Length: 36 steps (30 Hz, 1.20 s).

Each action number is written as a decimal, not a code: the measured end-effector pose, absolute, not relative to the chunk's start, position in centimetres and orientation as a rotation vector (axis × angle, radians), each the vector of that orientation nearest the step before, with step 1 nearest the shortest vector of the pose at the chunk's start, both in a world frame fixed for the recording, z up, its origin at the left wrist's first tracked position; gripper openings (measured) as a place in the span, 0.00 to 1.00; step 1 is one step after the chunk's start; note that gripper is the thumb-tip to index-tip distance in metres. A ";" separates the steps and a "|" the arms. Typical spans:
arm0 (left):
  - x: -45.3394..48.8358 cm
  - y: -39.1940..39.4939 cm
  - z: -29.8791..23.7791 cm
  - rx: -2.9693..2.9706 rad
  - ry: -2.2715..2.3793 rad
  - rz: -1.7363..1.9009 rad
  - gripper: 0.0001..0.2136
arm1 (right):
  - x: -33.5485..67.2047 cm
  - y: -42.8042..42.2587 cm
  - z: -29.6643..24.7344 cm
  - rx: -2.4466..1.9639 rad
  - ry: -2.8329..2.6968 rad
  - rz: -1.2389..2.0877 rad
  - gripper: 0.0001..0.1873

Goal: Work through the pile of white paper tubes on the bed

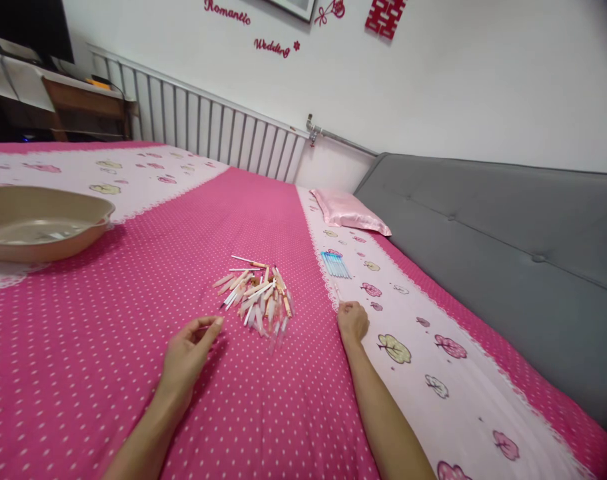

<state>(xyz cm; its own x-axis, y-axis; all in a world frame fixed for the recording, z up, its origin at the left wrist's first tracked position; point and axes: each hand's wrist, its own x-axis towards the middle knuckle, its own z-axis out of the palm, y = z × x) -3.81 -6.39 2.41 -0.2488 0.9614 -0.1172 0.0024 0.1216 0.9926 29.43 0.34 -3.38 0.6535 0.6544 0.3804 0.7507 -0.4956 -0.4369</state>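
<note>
A loose pile of slender sticks (257, 297), white, pale pink and tan with some clear ones, lies on the pink dotted bedspread (263, 207). My left hand (186, 350) hovers just left of the pile's near side, fingers loosely curved and thumb apart, holding nothing visible. Out to the right, my right hand (353, 321) rests low over the white printed strip, its fingers closed on a thin pale pink stick (337, 292) that points away from me. Beyond it, several blue-topped sticks (336, 265) lie side by side in a neat row.
A beige basin (43, 250) stands on the bed at the left. A pink satin pillow (350, 212) lies by the grey padded headboard (483, 220). Along the back wall runs a white radiator (198, 110) with a pipe. A desk (83, 100) with a monitor (30, 30) is at far left.
</note>
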 end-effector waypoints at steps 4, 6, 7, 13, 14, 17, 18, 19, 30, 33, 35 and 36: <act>-3.7 -6.4 2.5 1.010 1.450 1.299 0.26 | 29.4 0.4 -3.4 -2.298 -1.098 -0.229 0.13; -3.6 -6.4 2.5 1.006 1.450 1.312 0.26 | 29.3 0.3 -3.4 -2.302 -1.098 -0.229 0.13; -3.6 -6.4 2.5 1.001 1.452 1.313 0.26 | 29.3 0.3 -3.4 -2.305 -1.097 -0.230 0.13; -3.6 -6.5 2.6 0.999 1.444 1.327 0.26 | 29.1 0.3 -3.2 -2.318 -1.095 -0.229 0.13; -3.7 -6.5 2.6 1.003 1.445 1.324 0.26 | 29.1 0.3 -3.2 -2.322 -1.096 -0.228 0.13; -3.7 -6.7 2.8 1.011 1.448 1.313 0.26 | 29.0 0.3 -3.2 -2.336 -1.093 -0.230 0.14; -3.8 -6.7 2.9 1.010 1.449 1.312 0.26 | 29.0 0.3 -3.2 -2.339 -1.091 -0.230 0.14; -3.8 -6.7 2.9 1.007 1.452 1.309 0.26 | 29.0 0.3 -3.1 -2.342 -1.090 -0.230 0.14; -3.8 -6.1 1.7 1.021 1.428 1.326 0.25 | 28.9 0.1 -3.1 -2.335 -1.060 -0.192 0.17; -3.7 -6.2 2.1 1.014 1.425 1.339 0.25 | 29.0 0.1 -3.2 -2.314 -1.037 -0.174 0.18; -3.6 -6.4 2.3 1.024 1.425 1.341 0.24 | 29.1 0.1 -3.3 -2.293 -1.016 -0.160 0.19; -3.6 -6.4 2.4 1.029 1.427 1.338 0.24 | 29.2 0.1 -3.4 -2.280 -1.005 -0.151 0.20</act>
<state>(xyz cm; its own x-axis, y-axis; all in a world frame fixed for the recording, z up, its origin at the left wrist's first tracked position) -3.61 -6.44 2.39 -0.2504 0.9658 -0.0681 -0.0056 0.0689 0.9976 29.19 0.13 -3.41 0.7018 0.6251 0.3416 0.6979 -0.5070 -0.5059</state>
